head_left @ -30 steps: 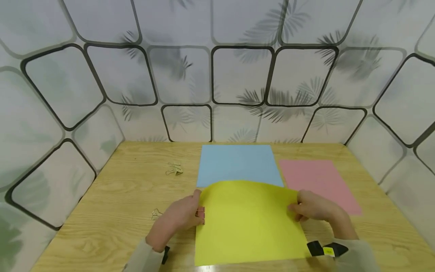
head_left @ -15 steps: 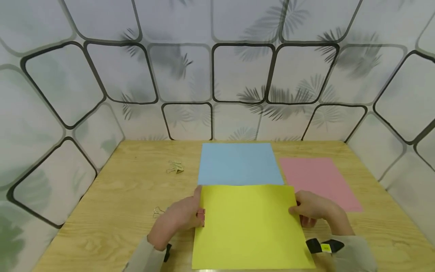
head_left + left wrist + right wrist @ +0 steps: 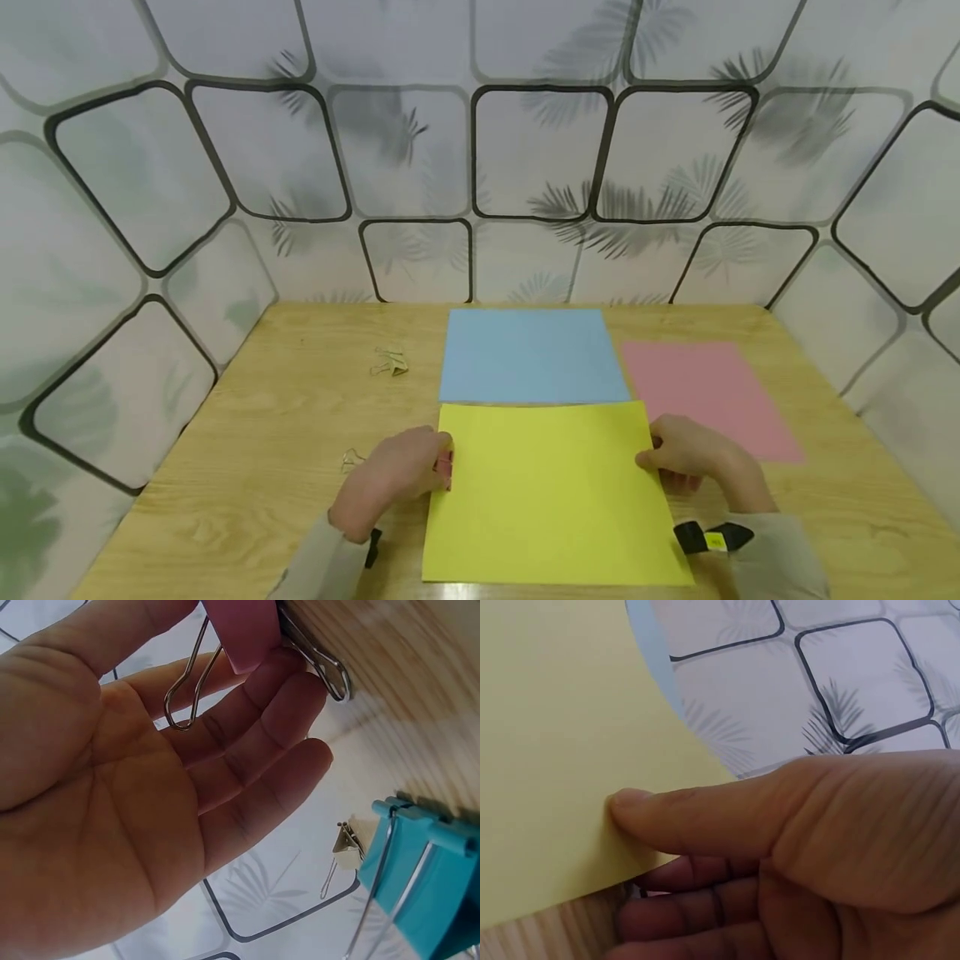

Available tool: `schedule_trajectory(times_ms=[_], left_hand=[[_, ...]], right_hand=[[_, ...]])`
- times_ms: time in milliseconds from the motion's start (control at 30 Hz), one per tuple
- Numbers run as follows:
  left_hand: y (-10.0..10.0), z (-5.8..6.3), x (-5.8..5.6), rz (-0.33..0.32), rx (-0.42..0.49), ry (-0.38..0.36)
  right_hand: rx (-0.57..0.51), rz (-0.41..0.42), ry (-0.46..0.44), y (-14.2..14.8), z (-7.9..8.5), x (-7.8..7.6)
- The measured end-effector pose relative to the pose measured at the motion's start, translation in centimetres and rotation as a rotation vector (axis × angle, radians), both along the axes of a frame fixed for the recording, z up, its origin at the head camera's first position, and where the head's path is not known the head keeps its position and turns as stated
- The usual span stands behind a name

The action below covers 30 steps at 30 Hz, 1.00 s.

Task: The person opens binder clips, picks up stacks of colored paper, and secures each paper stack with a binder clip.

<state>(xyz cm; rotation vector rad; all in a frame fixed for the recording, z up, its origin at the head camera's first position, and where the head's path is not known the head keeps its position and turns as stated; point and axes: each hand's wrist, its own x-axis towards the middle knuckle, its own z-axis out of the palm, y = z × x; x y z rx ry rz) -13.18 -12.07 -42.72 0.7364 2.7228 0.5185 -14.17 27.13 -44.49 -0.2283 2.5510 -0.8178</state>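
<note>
A sheet of yellow paper (image 3: 551, 500) lies in front of me. At its left edge my left hand (image 3: 397, 475) holds a pink binder clip (image 3: 444, 468). The left wrist view shows that clip (image 3: 244, 634) near the fingertips, its wire handles spread apart, with the thumb tip out of frame. My right hand (image 3: 693, 458) pinches the sheet's right edge. In the right wrist view the thumb of the right hand (image 3: 780, 832) presses on top of the yellow paper (image 3: 570, 750), with the other fingers curled beneath.
Beyond the sheet lie blue paper (image 3: 534, 357) and, to the right, pink paper (image 3: 708, 400). A pale yellow binder clip (image 3: 392, 362) stands at the back left of the wooden table (image 3: 247, 450). A teal binder clip (image 3: 420, 877) is beside the left hand, mostly hidden in the head view.
The yellow sheet's bowed far edge has come down and the sheet now looks flat. Both hands stay at its sides. The left fingers have shifted slightly over the pink clip.
</note>
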Motion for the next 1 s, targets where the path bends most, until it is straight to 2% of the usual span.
schedule_trajectory(times_ms=[200, 367, 533, 733, 1000], left_hand=[[0.1, -0.3, 0.1, 0.034, -0.06, -0.042], [0.2, -0.6, -0.1, 0.045, -0.115, -0.019], [0.3, -0.8, -0.5, 0.042, -0.125, -0.005], [0.5, -0.8, -0.1, 0.056, -0.138, -0.026], [0.8, -0.5, -0.3, 0.048, -0.14, 0.006]], right_hand=[[0.008, -0.015, 0.004, -0.3, -0.9, 0.3], [0.015, -0.053, -0.003, -0.4, -0.8, 0.4], [0.019, -0.062, 0.004, -0.5, -0.5, 0.2], [0.006, -0.044, 0.032, -0.6, -1.3, 0.4], [0.042, -0.089, 0.032, -0.5, -0.4, -0.1]])
